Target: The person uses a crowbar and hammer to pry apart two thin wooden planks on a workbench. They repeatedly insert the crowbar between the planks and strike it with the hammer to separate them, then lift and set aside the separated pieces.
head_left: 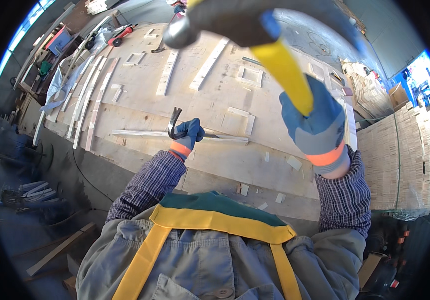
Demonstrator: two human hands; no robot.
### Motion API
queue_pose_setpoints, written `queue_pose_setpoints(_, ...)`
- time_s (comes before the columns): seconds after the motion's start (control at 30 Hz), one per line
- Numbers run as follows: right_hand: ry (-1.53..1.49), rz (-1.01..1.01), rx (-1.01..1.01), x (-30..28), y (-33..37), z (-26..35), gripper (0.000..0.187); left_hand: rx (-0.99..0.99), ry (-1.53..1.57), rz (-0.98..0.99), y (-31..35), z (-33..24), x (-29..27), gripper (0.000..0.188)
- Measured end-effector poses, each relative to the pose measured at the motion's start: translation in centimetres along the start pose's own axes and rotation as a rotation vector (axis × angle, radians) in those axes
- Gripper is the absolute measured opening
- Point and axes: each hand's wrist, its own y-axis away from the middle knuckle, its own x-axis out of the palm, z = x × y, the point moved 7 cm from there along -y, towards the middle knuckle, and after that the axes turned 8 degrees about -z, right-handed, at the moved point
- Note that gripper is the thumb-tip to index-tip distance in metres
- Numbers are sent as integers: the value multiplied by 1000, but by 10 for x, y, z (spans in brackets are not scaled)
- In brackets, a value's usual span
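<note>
At upper right, our right hand (315, 117) clamps its fingers round a hammer (281, 67). Left of centre, our left hand (189, 132) wraps its fingers round a pry bar (172, 126) by a strip (137, 133).

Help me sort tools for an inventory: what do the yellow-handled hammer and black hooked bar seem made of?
Yellow-handled claw hammer: grey head probably metal, from its shine; evenly coloured handle perhaps plastic or painted. Black hooked bar: likely dark-finished metal, given its gleam.
</note>
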Motion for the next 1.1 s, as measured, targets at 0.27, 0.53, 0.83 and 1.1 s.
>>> queue_pose_setpoints(0.27, 442, 837, -32, 128, 42, -11, 22, -24, -109, -12, -1, -1, -9, 42)
queue_pose_setpoints(0.53, 129, 296, -33, 84, -2, 13, 27, 24, 28, 51, 0, 9, -12, 42)
queue_pose_setpoints(0.83, 273, 782, 81, 149, 50, -23, 27, 1, -93, 25, 5, 11, -18, 40)
queue_pose_setpoints(1.1, 82, 560, 918, 147, 196, -202, 38, 144, -45, 40, 39, -6, -14, 41)
